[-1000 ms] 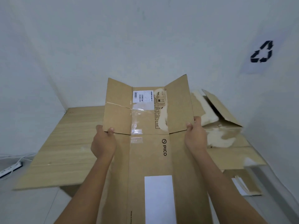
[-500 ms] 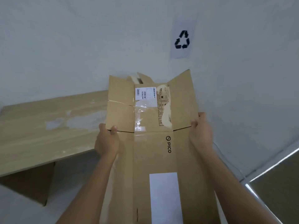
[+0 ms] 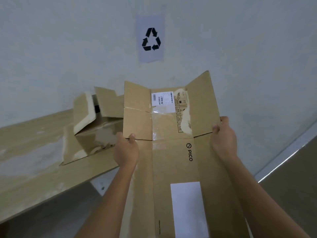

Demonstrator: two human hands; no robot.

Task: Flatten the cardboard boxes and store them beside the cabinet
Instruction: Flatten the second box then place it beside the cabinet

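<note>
Flattened cardboard box (image 3: 173,152) held up near the wall, left hand (image 3: 126,152) and right hand (image 3: 223,141) clamped on its side edges at the flap crease — judged light but floppy, best gripped at the edges — other cardboard (image 3: 89,124) lies far left.

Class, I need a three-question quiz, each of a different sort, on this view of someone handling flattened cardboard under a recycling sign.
1. True or false: both hands hold the flattened box.
2. Which brand word is printed on it? A) PICO B) SONY C) DELL
3. What hangs on the wall above the box?

Key
1. True: the left hand and right hand each have a grip on a side edge.
2. A
3. The recycling sign.
</note>
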